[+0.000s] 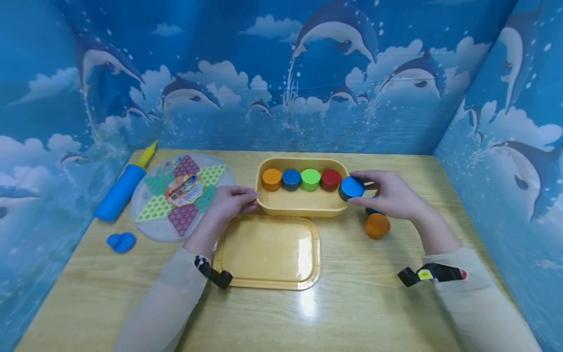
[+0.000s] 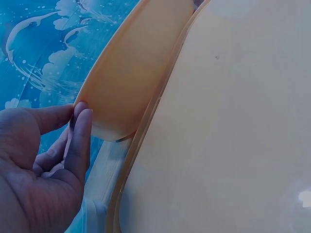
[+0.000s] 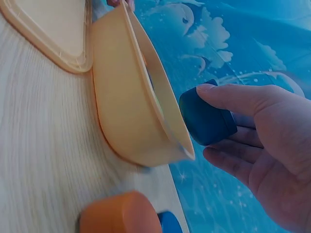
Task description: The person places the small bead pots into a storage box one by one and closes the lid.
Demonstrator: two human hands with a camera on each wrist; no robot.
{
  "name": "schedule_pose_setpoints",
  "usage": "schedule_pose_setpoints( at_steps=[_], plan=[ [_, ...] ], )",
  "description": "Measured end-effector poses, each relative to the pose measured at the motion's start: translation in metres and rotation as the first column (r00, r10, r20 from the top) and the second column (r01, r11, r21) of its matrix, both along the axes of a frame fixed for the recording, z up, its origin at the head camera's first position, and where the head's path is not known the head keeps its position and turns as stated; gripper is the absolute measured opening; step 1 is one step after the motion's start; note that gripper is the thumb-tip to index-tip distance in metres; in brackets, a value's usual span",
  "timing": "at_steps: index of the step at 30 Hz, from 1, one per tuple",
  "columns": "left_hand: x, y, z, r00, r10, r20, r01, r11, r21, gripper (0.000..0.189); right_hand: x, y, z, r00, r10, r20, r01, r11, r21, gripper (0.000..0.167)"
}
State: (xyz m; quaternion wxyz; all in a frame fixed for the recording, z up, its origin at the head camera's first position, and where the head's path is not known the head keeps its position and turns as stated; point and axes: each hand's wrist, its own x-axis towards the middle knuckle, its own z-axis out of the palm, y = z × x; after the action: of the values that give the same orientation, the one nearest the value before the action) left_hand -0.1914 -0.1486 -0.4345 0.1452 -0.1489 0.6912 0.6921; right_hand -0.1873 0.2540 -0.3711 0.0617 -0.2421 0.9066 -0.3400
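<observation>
My left hand point(image 1: 231, 201) pinches the left end of a yellow plastic box point(image 1: 303, 212), thumb and fingertips at its rim in the left wrist view. Inside, along the far wall, a row holds an orange round piece point(image 1: 271, 179), a dark blue one point(image 1: 291, 179), a green one point(image 1: 310, 179) and a red one point(image 1: 331, 180). My right hand point(image 1: 389, 195) grips a blue round piece point(image 3: 206, 114) between thumb and fingers, raised at the box's right rim. Below that hand an orange round piece point(image 1: 377, 226) lies on the table, with another blue one point(image 3: 169, 222) partly hidden behind it.
A flat yellow lid point(image 1: 268, 252) lies in front of the box. At left are a round star-patterned game board point(image 1: 184, 195), a blue pump with a yellow nozzle point(image 1: 120, 190) and a small blue object point(image 1: 121, 242). Dolphin-print curtains point(image 1: 281, 73) enclose the table's back and sides.
</observation>
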Motion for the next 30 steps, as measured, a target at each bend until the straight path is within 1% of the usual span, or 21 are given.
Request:
schedule_pose_setpoints(
  at_steps=[6, 13, 18, 20, 24, 26, 30],
  plan=[
    [0.000, 0.001, 0.001, 1.000, -0.001, -0.003, 0.001, 1.000, 0.001, 0.027, -0.008, -0.024, -0.002, 0.998, 0.043, 0.050, -0.042, 0.998, -0.037, 0.068],
    [0.000, 0.000, -0.001, 1.000, 0.002, 0.007, -0.002, 1.000, 0.001, 0.027, -0.016, -0.048, -0.003, 0.995, 0.088, 0.055, -0.086, 0.996, -0.038, 0.068],
    [0.000, -0.001, -0.001, 1.000, 0.005, 0.016, -0.005, 1.000, -0.006, 0.027, -0.022, -0.065, -0.005, 0.990, 0.116, 0.077, -0.113, 0.993, -0.041, 0.067],
    [-0.001, -0.001, -0.001, 1.000, 0.005, 0.017, -0.005, 1.000, -0.005, 0.027, -0.026, -0.072, -0.006, 0.986, 0.138, 0.089, -0.134, 0.990, -0.047, 0.067],
    [-0.001, -0.001, 0.000, 1.000, 0.003, 0.014, -0.003, 1.000, -0.003, 0.026, -0.032, -0.088, -0.008, 0.974, 0.207, 0.089, -0.204, 0.978, -0.050, 0.065],
    [-0.001, -0.001, 0.000, 1.000, 0.002, 0.015, -0.002, 1.000, -0.002, 0.026, -0.035, -0.096, -0.009, 0.968, 0.235, 0.092, -0.233, 0.972, -0.038, 0.064],
    [-0.002, -0.001, -0.001, 1.000, 0.000, 0.018, 0.000, 1.000, -0.007, 0.027, -0.041, -0.113, -0.013, 0.959, 0.259, 0.115, -0.261, 0.965, 0.006, 0.064]
  ],
)
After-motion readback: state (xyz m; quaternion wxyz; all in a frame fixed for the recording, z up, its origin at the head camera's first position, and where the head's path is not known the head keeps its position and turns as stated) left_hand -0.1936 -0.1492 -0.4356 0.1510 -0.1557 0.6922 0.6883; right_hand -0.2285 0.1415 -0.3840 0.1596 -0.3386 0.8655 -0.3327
